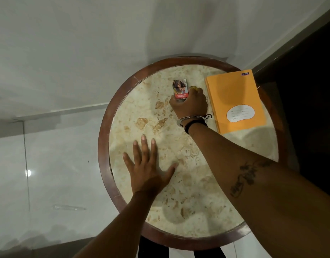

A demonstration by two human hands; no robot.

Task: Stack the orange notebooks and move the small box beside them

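The orange notebooks [235, 101] lie stacked at the far right of the round marble table [179, 146], a white label on the top cover. To their left lies the small box [179, 89], red and white with a picture on it. My right hand [189, 106] is closed over the box's near end, and a small yellow object [194, 88] shows at its fingertips. My left hand [147, 167] rests flat on the table's near left part, fingers spread, holding nothing.
The table has a raised dark wooden rim [104, 142]. A pale tiled floor [49, 155] lies to the left, a white wall behind. A dark piece of furniture [313, 90] stands close to the table's right side.
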